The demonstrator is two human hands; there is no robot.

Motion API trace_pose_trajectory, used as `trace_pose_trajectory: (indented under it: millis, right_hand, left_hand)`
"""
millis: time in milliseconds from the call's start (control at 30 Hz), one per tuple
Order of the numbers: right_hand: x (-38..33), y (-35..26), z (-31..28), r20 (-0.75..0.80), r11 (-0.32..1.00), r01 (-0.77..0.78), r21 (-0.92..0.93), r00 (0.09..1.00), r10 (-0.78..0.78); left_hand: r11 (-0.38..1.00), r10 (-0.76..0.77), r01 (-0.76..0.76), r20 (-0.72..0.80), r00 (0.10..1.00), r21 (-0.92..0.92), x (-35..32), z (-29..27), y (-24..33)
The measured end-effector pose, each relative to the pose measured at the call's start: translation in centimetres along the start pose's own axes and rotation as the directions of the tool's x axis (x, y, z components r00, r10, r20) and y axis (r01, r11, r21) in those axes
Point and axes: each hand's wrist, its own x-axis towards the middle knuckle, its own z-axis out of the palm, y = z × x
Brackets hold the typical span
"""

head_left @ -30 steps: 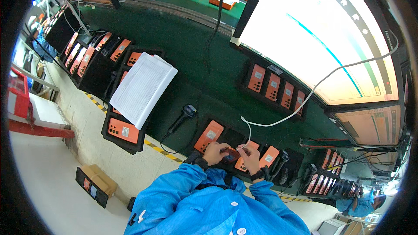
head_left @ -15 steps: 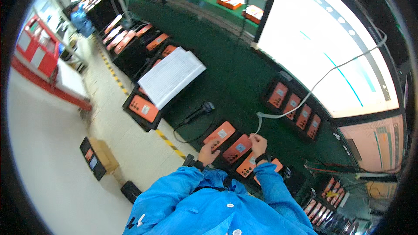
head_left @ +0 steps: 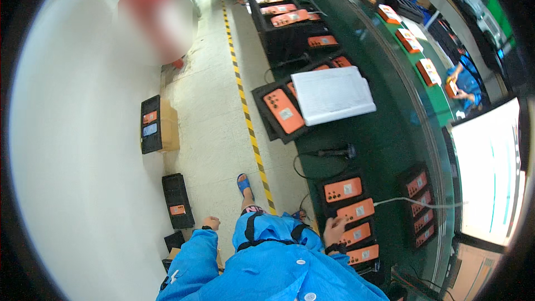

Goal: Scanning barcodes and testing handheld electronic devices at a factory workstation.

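Right hand [head_left: 335,228] resting flat, fingers loosely spread, on the near edge of the green bench [head_left: 390,134], fingertips touching an orange device [head_left: 355,234] in the black tray [head_left: 320,187] at that edge; nothing clamped in it. Four such orange devices lying side by side in that tray, the hand on the third from the far end (the one just beside a device with a white cable [head_left: 418,203] running to it). Left hand [head_left: 210,223] hanging off the bench over the pale floor [head_left: 206,111], curled loosely and holding nothing, well apart from the right hand. Blue sleeves and a blue coat filling the lower edge of the view, a blue sandal [head_left: 243,185] showing on the floor beside the yellow-and-black striped line [head_left: 248,128].

Farther along the bench edge, a black handheld scanner [head_left: 337,151] lying on its side, then a second black tray carrying one large orange device [head_left: 284,111] with a white sheaf of paper [head_left: 332,95] partly over it. More trays of orange devices toward the far corner. Another small tray of orange devices [head_left: 419,206] deeper in on the bench, near a bright white screen [head_left: 490,173]. On the floor, black trays and a cardboard box [head_left: 169,125] set against the left. Across the bench, a person in blue [head_left: 465,81] at work.
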Motion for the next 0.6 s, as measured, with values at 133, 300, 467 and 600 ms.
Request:
trace_pose_trajectory:
  millis: [133, 300, 467, 600]
  right_hand:
    - [-1.0, 4.6, 9.0, 0.414, 0.981, -0.100, 0.164, 0.910, 0.024]
    - [1.5, -0.1, 17.1, 0.367, 0.911, -0.405, 0.076, 0.861, 0.352]
    - [5.4, -6.4, 25.0, 0.323, 0.986, -0.158, -0.055, 0.932, 0.168]
    - [6.9, -15.1, 31.5, 0.383, 0.997, -0.058, 0.053, 0.923, 0.033]
  left_hand:
    - [0.936, 0.202, -0.150, 0.135, 0.970, -0.318, 0.4, -3.2, 5.6]
    - [0.793, 0.555, -0.473, 0.133, 0.821, -0.384, 1.0, -7.3, 14.4]
    - [0.626, 0.746, -0.712, -0.023, 0.666, -0.320, 6.9, -10.8, 17.5]
    - [0.753, 0.576, -0.477, 0.105, 0.810, -0.453, 10.1, -15.7, 17.3]
